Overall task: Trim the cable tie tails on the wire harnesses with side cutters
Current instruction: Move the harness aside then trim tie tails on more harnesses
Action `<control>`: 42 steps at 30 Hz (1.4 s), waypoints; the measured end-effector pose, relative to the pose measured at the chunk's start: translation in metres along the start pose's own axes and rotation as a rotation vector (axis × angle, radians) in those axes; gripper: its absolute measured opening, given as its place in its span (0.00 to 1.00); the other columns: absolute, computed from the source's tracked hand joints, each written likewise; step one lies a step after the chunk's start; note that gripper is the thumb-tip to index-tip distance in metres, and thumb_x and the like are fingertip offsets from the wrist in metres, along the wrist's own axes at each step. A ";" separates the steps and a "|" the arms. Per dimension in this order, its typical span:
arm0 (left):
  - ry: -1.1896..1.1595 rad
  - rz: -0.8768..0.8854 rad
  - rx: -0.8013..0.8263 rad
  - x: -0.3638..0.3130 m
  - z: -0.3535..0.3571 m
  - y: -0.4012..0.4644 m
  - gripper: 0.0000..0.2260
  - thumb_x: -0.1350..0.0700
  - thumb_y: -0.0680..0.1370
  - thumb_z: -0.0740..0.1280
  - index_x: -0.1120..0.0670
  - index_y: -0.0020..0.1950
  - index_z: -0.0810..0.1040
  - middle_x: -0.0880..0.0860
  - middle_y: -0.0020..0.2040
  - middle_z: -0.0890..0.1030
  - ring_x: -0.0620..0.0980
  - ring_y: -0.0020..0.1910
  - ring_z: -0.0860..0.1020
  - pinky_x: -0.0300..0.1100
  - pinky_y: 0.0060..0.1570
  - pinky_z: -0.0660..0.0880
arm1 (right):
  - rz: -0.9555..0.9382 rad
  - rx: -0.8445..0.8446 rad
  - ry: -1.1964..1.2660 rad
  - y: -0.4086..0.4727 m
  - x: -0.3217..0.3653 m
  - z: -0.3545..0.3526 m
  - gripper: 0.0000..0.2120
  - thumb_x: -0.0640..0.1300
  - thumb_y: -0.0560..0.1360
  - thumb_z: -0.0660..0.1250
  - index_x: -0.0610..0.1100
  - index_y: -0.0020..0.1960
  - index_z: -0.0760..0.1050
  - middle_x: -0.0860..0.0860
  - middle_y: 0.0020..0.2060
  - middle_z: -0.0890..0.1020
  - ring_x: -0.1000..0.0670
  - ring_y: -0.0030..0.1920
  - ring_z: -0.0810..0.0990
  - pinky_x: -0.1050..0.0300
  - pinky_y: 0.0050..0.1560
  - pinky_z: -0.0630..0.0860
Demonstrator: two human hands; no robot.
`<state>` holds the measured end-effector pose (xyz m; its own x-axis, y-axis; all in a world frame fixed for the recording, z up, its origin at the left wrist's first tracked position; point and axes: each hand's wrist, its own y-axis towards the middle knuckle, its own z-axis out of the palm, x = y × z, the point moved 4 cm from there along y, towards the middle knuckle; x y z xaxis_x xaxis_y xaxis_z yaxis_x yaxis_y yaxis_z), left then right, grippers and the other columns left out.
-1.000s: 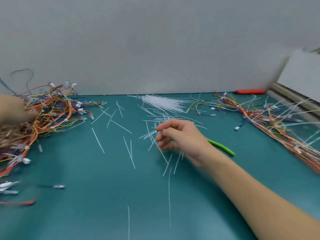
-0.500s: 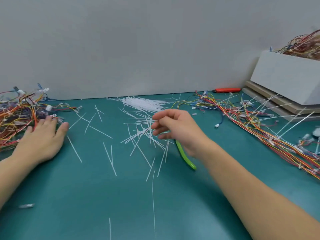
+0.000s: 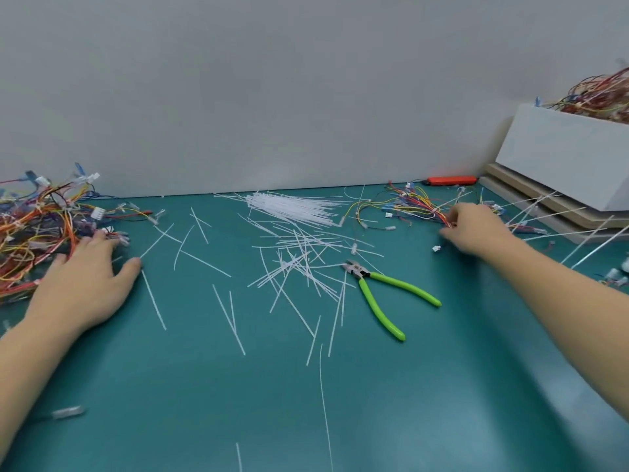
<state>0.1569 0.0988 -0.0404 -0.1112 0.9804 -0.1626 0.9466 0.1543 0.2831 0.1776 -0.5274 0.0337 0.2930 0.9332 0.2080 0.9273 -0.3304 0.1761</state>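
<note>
On the teal mat [image 3: 204,403] below a grey wall [image 3: 272,80] we find the side cutters [image 3: 384,291] lying unheld among cut tails [image 3: 299,267], left hand [image 3: 81,284] flat beside the left harness pile [image 3: 37,226], right hand [image 3: 476,229] pinching the right harness wires [image 3: 418,206].

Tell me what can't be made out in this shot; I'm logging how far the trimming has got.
Head view only:
- Right hand: its fingertips are buried in the right wire harnesses, so a grip is unclear.
- Left pile of harnesses: cut off by the frame's left edge.
- White bin: its contents run off the right edge.
- Tie tails on the harnesses: too small to tell trimmed from untrimmed.
</note>
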 end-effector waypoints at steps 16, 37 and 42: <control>-0.029 -0.011 0.003 -0.008 -0.008 -0.006 0.23 0.43 0.82 0.63 0.55 0.72 0.75 0.59 0.80 0.65 0.60 0.78 0.65 0.65 0.74 0.62 | -0.001 -0.071 -0.087 0.011 -0.001 0.008 0.10 0.47 0.81 0.68 0.41 0.55 0.81 0.36 0.53 0.83 0.34 0.55 0.81 0.44 0.53 0.78; -0.017 -0.001 -0.021 -0.009 -0.011 -0.007 0.21 0.42 0.82 0.64 0.54 0.69 0.78 0.59 0.78 0.68 0.58 0.78 0.66 0.67 0.71 0.65 | 0.003 -0.510 0.108 0.031 0.005 -0.128 0.14 0.47 0.81 0.64 0.41 0.57 0.84 0.35 0.55 0.83 0.31 0.57 0.80 0.43 0.57 0.76; -0.054 0.010 -0.024 -0.003 -0.006 -0.005 0.23 0.41 0.80 0.63 0.55 0.67 0.79 0.62 0.76 0.70 0.61 0.76 0.68 0.69 0.68 0.68 | -0.124 -0.530 -0.201 0.034 0.002 -0.160 0.13 0.46 0.84 0.63 0.40 0.59 0.83 0.31 0.51 0.82 0.29 0.55 0.79 0.38 0.52 0.77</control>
<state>0.1506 0.0959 -0.0358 -0.0848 0.9741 -0.2098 0.9398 0.1481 0.3078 0.1724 -0.5596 0.1937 0.2763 0.9608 -0.0221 0.7290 -0.1946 0.6563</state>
